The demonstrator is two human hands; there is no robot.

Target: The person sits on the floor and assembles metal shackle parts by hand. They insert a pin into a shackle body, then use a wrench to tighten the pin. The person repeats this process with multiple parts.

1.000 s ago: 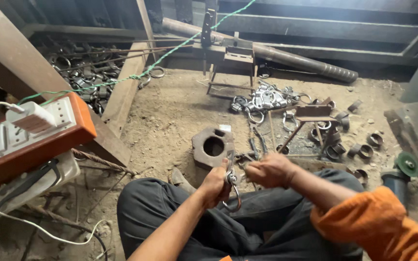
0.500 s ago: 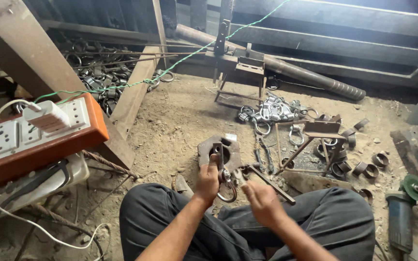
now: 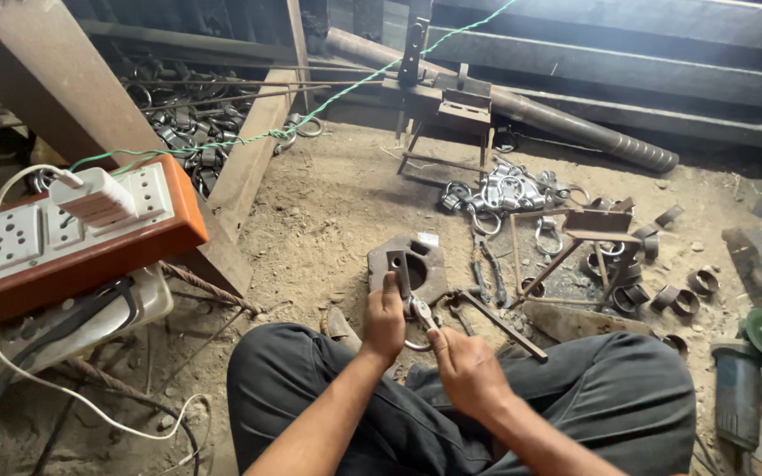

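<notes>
Both hands meet over our lap, just above the crossed legs (image 3: 399, 397). Our left hand (image 3: 384, 322) is closed around a flat metal bar (image 3: 399, 271) that stands up out of the fist. Our right hand (image 3: 469, 370) pinches a small metal ring fitting (image 3: 418, 319), which touches the bar's lower end; the ring's loop hangs between the two hands.

Just beyond the bar, on the dirt floor (image 3: 328, 203), lies a rusty block (image 3: 421, 263) with a round hole. Right of it: a pair of tongs (image 3: 487, 271), loose rods, a small angle-iron stand (image 3: 597, 225). Past those, a heap of shiny ring fittings (image 3: 509, 189); short pipe cuts (image 3: 681, 295) scattered toward the floor's right edge.

At the right edge, near our knee, an angle grinder (image 3: 743, 379) with a green disc. At the far edge, a long pipe (image 3: 566, 123) and a welded jig (image 3: 443, 101).

Left edge: an orange power strip (image 3: 72, 234), white plug in it, white cable trailing down. A green cord (image 3: 310, 110) runs from there toward the upper right. More dark rings (image 3: 178, 115) piled behind a slanted beam (image 3: 249, 167).
</notes>
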